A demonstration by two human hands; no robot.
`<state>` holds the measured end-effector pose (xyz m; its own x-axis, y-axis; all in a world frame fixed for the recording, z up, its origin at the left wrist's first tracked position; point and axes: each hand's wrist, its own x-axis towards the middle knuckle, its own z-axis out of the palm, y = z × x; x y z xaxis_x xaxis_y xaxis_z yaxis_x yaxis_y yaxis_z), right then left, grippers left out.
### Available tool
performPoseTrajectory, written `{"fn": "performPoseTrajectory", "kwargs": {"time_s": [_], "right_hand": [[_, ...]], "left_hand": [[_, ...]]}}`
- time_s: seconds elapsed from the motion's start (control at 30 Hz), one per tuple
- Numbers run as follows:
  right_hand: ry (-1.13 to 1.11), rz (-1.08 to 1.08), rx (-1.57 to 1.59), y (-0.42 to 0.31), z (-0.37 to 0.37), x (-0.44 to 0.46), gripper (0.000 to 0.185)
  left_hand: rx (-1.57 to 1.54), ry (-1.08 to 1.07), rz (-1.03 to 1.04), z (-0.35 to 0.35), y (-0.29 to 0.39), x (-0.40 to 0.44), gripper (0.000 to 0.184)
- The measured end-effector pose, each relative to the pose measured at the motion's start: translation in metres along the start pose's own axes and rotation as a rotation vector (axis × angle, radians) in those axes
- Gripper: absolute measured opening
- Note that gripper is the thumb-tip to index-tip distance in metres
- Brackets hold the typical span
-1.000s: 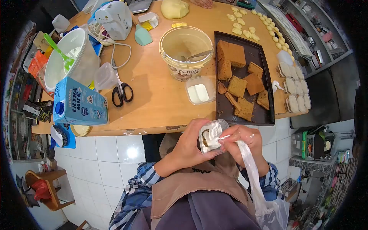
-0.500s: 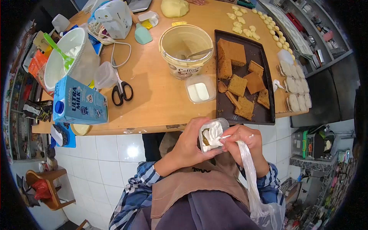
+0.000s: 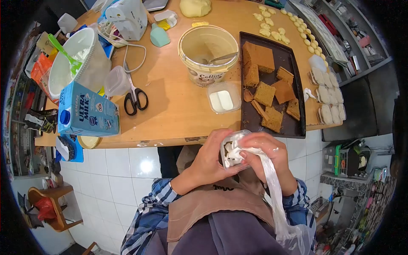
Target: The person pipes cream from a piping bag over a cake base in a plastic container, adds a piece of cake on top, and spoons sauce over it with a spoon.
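Note:
My left hand (image 3: 209, 158) is wrapped round a small clear plastic cup (image 3: 224, 146), held just off the table's front edge. White cream (image 3: 231, 158) lies inside it over something brown. Pinched in my right hand (image 3: 268, 155) is the narrow end of a piping bag (image 3: 272, 182), its tip over the cup. The bag's long tail hangs down across my right sleeve. Just beyond my hands, a clear tub with smooth white filling (image 3: 221, 101) stands on the table. A dark tray (image 3: 250, 123) with brown cake pieces (image 3: 264, 93) is to its right.
On the table (image 3: 165, 123) stand a Collins bucket (image 3: 208, 76) with a spoon, a milk carton (image 3: 89, 111), scissors (image 3: 136, 100), a white bowl (image 3: 57, 80) and a mixer (image 3: 127, 21). Filled containers (image 3: 329, 95) line the right edge. Dough (image 3: 194, 7) sits at the back.
My right hand has moved over the cup, its fingers now covering more of the rim. More cream covers the brown filling. My left hand keeps holding the cup in place.

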<state>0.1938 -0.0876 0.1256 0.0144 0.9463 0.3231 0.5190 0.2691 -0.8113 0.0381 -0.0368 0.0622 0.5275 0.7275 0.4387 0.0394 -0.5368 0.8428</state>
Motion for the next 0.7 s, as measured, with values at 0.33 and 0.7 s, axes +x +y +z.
{"fn": "performPoseTrajectory", "kwargs": {"time_s": [0.33, 0.7], "right_hand": [[-0.173, 0.017, 0.100, 0.006, -0.011, -0.002, 0.015], [-0.113, -0.059, 0.097, 0.009, -0.004, 0.002, 0.012]], "left_hand": [[-0.030, -0.007, -0.007, 0.001, -0.002, -0.001, 0.076], [-0.029, -0.023, -0.012, 0.000, -0.001, -0.001, 0.079]]}}
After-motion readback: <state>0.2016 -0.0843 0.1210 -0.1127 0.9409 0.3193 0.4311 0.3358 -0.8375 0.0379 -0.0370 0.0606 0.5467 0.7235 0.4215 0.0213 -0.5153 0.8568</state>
